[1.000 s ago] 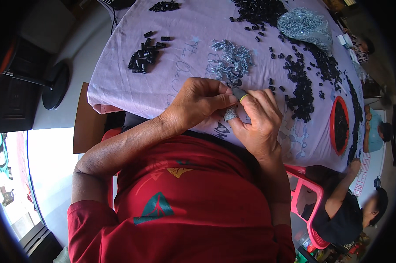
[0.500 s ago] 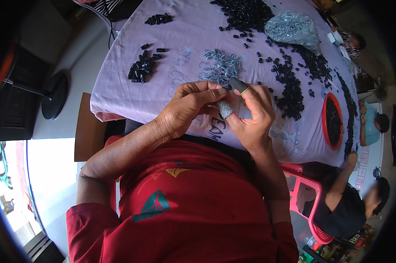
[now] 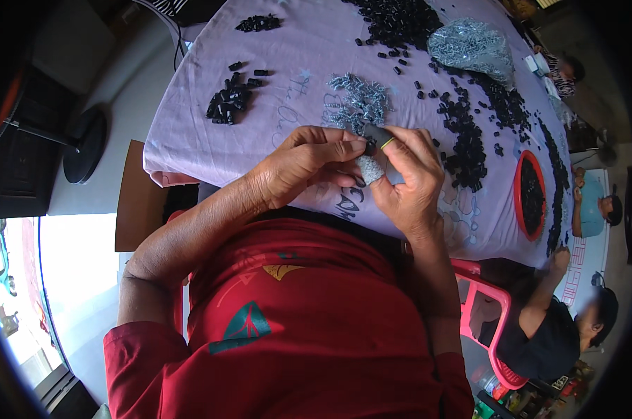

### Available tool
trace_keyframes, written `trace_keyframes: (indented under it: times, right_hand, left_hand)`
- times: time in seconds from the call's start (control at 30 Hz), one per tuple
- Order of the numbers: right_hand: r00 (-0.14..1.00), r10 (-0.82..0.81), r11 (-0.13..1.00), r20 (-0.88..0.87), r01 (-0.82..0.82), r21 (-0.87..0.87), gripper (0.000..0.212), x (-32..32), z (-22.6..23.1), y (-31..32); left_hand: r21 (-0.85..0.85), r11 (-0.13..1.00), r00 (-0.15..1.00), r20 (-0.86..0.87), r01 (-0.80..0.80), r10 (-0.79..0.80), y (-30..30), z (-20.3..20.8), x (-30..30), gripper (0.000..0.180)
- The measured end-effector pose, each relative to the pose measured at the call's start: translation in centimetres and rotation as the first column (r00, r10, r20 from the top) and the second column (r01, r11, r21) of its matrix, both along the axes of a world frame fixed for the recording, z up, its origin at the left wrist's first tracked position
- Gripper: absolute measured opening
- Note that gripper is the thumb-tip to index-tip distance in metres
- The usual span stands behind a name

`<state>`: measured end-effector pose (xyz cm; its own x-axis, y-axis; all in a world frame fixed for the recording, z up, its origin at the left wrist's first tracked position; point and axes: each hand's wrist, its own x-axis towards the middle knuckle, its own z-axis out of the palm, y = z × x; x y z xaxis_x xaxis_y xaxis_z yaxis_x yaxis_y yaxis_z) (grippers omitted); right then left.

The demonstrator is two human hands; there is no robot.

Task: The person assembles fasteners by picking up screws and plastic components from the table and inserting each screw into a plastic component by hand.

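My left hand (image 3: 305, 164) and my right hand (image 3: 411, 178) meet above the table's near edge, both closed in a pinch. Between their fingertips is a small black piece (image 3: 369, 146), mostly covered by the fingers. A dark sleeve with a yellow band covers my right index finger (image 3: 379, 135), and a pale grey wrap (image 3: 370, 169) encircles the right thumb. Just beyond the fingers lies a heap of silver screws (image 3: 361, 98). Farther left is a small pile of black cylindrical pieces (image 3: 228, 99), like the one in my fingers as far as it shows.
A pale pink cloth (image 3: 281, 70) covers the table. More black pieces (image 3: 462, 140) spread over its right side and far end. A clear bag of screws (image 3: 471, 49) and a red basin (image 3: 520, 209) of black pieces stand there. A person in black (image 3: 553, 328) sits at right.
My right hand has shifted slightly right and its wrapped thumb has turned. More of the black piece shows between the fingertips. The whole view has shifted a little; the left hand keeps its pinch.
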<state>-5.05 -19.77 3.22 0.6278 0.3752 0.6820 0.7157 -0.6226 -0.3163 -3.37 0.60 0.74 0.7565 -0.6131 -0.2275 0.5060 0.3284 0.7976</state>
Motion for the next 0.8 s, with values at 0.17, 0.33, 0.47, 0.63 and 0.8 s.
trace_keyframes:
  times: [0.17, 0.33, 0.47, 0.63, 0.8]
  right_hand:
    - [0.999, 0.034, 0.995, -0.004, -0.034, -0.093, 0.034, -0.2, 0.5, -0.3]
    - [1.000, 0.028, 0.988, 0.008, -0.026, -0.150, 0.035, -0.8, 0.9, -0.3]
    - [0.998, 0.046, 0.983, 0.035, -0.039, -0.181, 0.032, -1.0, 0.7, -0.6]
    - [0.999, 0.044, 0.993, 0.008, -0.043, -0.110, 0.027, -0.8, 1.1, -0.5]
    - [0.994, 0.051, 0.997, 0.097, -0.044, -0.069, 0.029, -0.2, 1.0, -0.4]
  left_hand:
    - [0.086, 0.996, 0.997, 0.075, -0.024, 0.018, 0.0, -0.1, -0.1, 0.026]
    - [0.120, 0.993, 0.996, 0.092, -0.019, 0.008, 0.1, 0.0, -0.4, 0.023]
    - [0.140, 0.990, 0.993, 0.121, -0.005, -0.012, 0.0, 0.2, -0.6, 0.022]
    - [0.037, 0.998, 0.997, 0.055, 0.060, -0.062, 0.3, -0.1, -0.1, 0.028]
    - [-0.153, 0.978, 0.987, -0.050, 0.145, -0.154, 0.7, 0.0, 0.5, 0.035]
